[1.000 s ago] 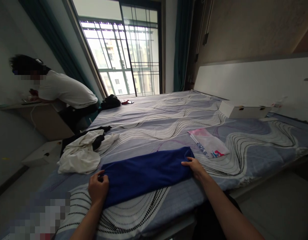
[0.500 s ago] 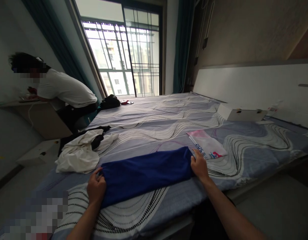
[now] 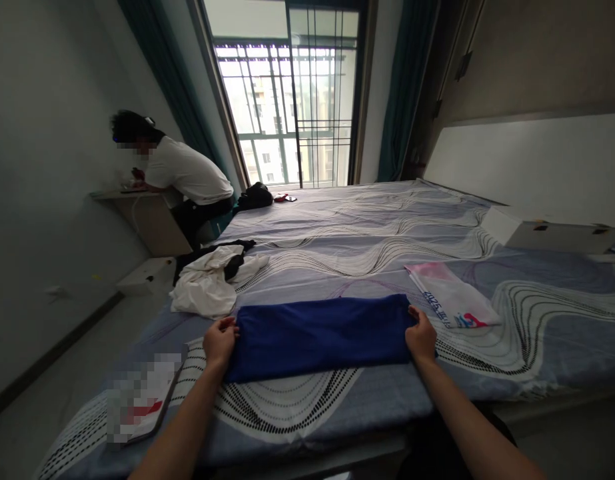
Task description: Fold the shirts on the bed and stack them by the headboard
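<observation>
A folded blue cloth (image 3: 320, 330) lies as a long strip across the near part of the bed (image 3: 367, 233). My left hand (image 3: 218, 340) grips its left end, fingers curled round the edge. At the strip's right end my right hand (image 3: 421, 335) is closed on the fabric in the same way. Both arms reach in from the bottom of the view. The cloth lies flat and stretched between the two hands.
A white and pink bag (image 3: 452, 300) lies just right of the cloth. A heap of white and black clothes (image 3: 212, 280) sits at the bed's left edge. A white box (image 3: 547, 233) rests by the headboard. Another person (image 3: 180, 177) leans over a desk at the left wall.
The view has swung so the cloth now lies level in front of me. My right hand has closed on the cloth's right end; the left still holds the left end.
</observation>
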Tool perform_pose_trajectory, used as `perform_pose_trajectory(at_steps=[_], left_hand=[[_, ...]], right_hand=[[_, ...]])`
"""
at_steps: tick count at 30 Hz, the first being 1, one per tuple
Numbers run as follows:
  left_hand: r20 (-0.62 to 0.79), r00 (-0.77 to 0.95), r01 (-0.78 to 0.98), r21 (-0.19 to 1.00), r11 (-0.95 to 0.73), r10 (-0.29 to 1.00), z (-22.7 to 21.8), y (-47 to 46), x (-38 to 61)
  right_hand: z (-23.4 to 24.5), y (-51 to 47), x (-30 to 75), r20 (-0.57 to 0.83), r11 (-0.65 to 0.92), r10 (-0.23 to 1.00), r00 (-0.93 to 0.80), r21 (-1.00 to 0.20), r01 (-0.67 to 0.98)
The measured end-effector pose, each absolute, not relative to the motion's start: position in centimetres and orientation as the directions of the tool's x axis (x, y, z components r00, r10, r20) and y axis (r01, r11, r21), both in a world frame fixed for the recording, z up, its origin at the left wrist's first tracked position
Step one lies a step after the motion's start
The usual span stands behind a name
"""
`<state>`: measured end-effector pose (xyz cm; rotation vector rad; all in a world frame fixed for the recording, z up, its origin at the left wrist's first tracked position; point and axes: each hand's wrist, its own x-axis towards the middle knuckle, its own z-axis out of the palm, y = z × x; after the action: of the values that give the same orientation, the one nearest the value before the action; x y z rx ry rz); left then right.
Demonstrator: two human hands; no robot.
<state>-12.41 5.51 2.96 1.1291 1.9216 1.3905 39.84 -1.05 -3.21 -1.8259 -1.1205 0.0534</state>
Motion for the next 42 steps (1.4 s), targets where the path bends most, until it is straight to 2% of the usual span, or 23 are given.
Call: perform_pose_trajectory(at_steps=[2, 5, 10, 14, 17, 21, 23, 26, 31, 35, 37, 39, 41, 42], left_hand=[[0.128, -0.472, 0.428, 0.898, 0.099, 0.872, 2.7, 5.6, -11.4], [0.217, -0.392, 0.532, 0.847, 0.027, 0.894, 2.3, 5.8, -10.4], [0.411, -0.175, 0.76, 0.634, -0.142, 0.895, 1.1, 7.5, -11.8], [0.404, -0.003, 0.814, 0.532, -0.232, 0.915, 0.3, 9.5, -13.5], [0.383, -0.027, 0.81, 0.549, -0.204, 0.923, 0.3, 10.7, -14.0], [0.303, -0.142, 0.804, 0.591, -0.068, 0.942, 0.9, 11.8, -14.1], [0.312, -0.218, 0.806, 0.592, -0.01, 0.925, 1.2, 12.2, -14.2], [0.368, -0.299, 0.818, 0.574, 0.038, 0.88, 1.3, 12.5, -14.1], [0.374, -0.279, 0.871, 0.487, 0.068, 0.884, 1.1, 12.6, -13.9], [0.286, -0.225, 0.84, 0.542, 0.037, 0.931, 2.0, 12.6, -14.9], [0.249, -0.209, 0.821, 0.569, 0.032, 0.946, 3.3, 12.2, -14.7], [0.319, -0.19, 0.841, 0.541, -0.013, 0.928, 4.9, 11.2, -12.9], [0.447, -0.091, 0.879, 0.456, -0.139, 0.89, 6.2, 9.5, -9.0], [0.456, 0.012, 0.874, 0.427, -0.231, 0.89, 6.5, 8.5, -6.5]], right_hand=[[-3.4, -1.0, 40.4, 0.436, -0.111, 0.717, 0.544, -0.7, 0.706], [-2.9, -0.4, 41.1, 0.414, -0.161, 0.797, 0.441, -0.557, 0.815], [-1.5, 1.7, 42.6, 0.262, -0.469, 0.77, 0.581, -0.385, 0.795], [-0.8, 3.1, 43.2, 0.179, -0.52, 0.786, 0.592, -0.328, 0.789], [-0.5, 3.9, 43.7, 0.186, -0.471, 0.815, 0.549, -0.34, 0.814], [-0.4, 4.8, 45.1, 0.274, -0.15, 0.927, 0.255, -0.352, 0.924], [-0.4, 5.3, 45.7, 0.278, -0.079, 0.94, 0.198, -0.388, 0.918], [-0.7, 6.3, 46.1, 0.265, -0.138, 0.921, 0.286, -0.463, 0.875], [-1.1, 7.2, 45.9, 0.255, -0.219, 0.886, 0.386, -0.505, 0.835], [-0.7, 6.7, 47.2, 0.25, -0.149, 0.902, 0.351, -0.584, 0.798], [0.3, 6.4, 47.6, 0.198, -0.196, 0.892, 0.405, -0.64, 0.743], [1.9, 6.0, 46.5, 0.176, -0.265, 0.855, 0.487, -0.659, 0.704], [3.5, 5.2, 43.0, 0.251, -0.255, 0.834, 0.492, -0.617, 0.745], [4.2, 4.6, 40.3, 0.31, -0.212, 0.84, 0.446, -0.569, 0.795]])
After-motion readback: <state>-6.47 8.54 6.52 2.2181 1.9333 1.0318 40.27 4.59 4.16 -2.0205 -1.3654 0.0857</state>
